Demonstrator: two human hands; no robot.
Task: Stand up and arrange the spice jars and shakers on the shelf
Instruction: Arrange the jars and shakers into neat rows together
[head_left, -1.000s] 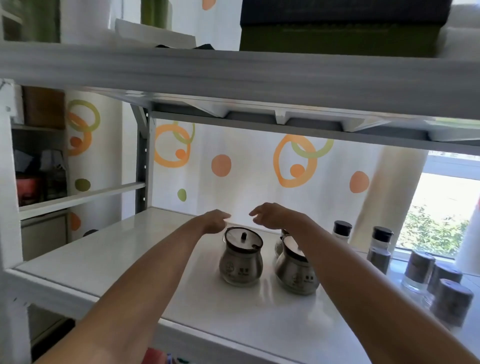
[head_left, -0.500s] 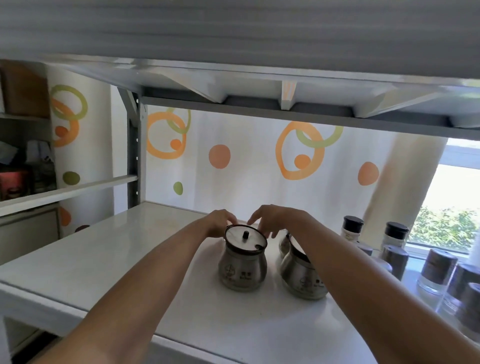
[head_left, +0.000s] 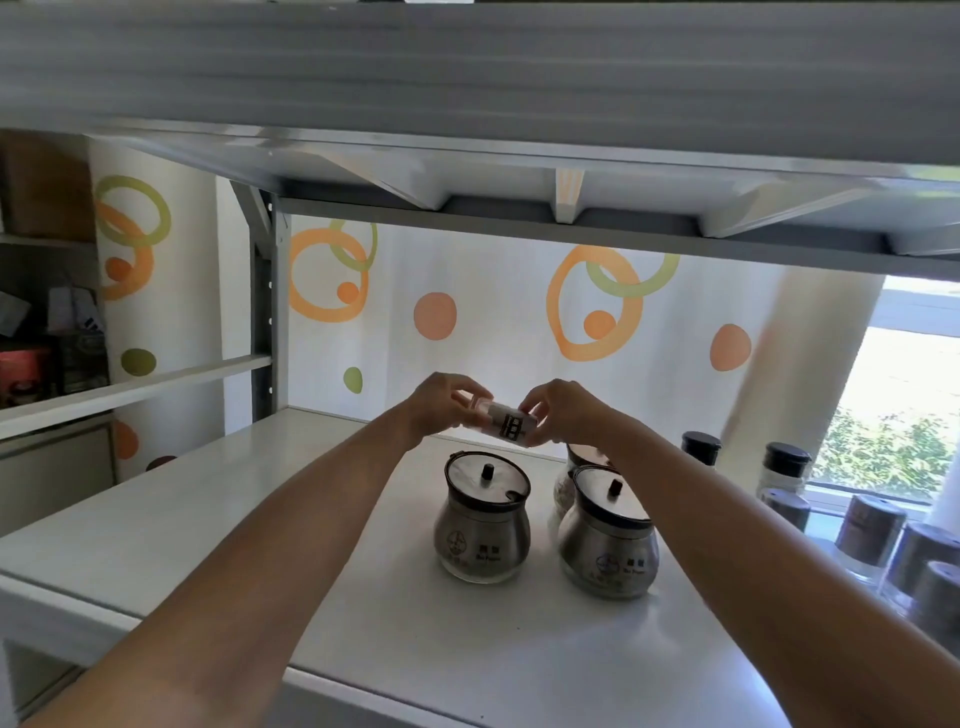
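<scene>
Both hands hold a small white shaker (head_left: 506, 427) with a black label, lying sideways in the air above the shelf (head_left: 156, 519). My left hand (head_left: 441, 405) pinches its left end and my right hand (head_left: 563, 413) grips its right end. Below stand two steel spice jars with lids, one on the left (head_left: 485, 525) and one on the right (head_left: 608, 540). A third jar (head_left: 571, 467) is partly hidden behind my right arm. Several dark-capped glass shakers (head_left: 872, 530) stand upright at the right end of the shelf.
An upper shelf (head_left: 467, 78) hangs low overhead. A metal post (head_left: 265, 312) stands at the back left. Behind is a dotted curtain (head_left: 467, 312), with a bright window (head_left: 904, 415) at the right. Another shelf unit (head_left: 52, 338) with boxes stands at far left.
Both hands reached behind the jars and have lifted a small white shaker into the air. The camera view has dropped lower under the upper shelf.
</scene>
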